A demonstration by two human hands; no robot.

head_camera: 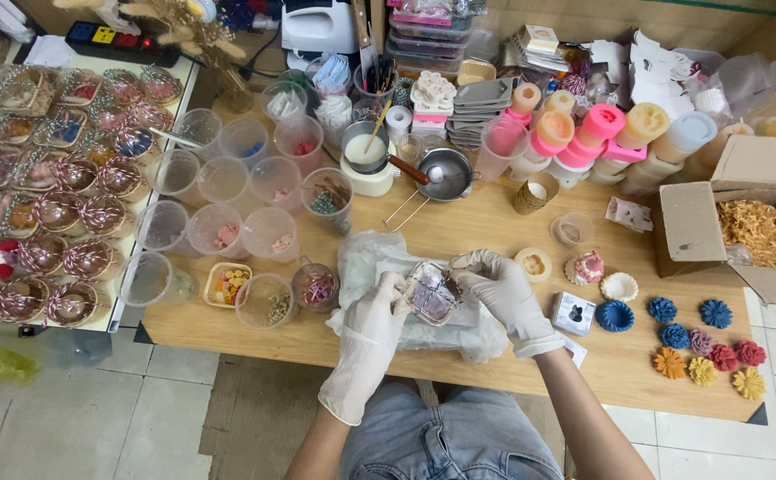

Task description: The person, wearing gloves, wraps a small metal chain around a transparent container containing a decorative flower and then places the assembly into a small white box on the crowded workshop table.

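Both my hands wear white gloves and hold a small clear-wrapped item (432, 293) with pale purple contents over crumpled clear plastic sheets (372, 262) at the table's front edge. My left hand (372, 331) grips its left side. My right hand (499, 289) pinches its right and top edge. The wrapped item sits between my palms, partly hidden by my fingers.
Clear plastic cups (228, 191) of small decorations stand left of my hands. Wrapped finished pieces (59, 178) fill a white side table at far left. Colourful flower shapes (704, 347) lie at right near an open cardboard box (744, 222). Silicone moulds (601, 129) and a small pot (446, 173) sit behind.
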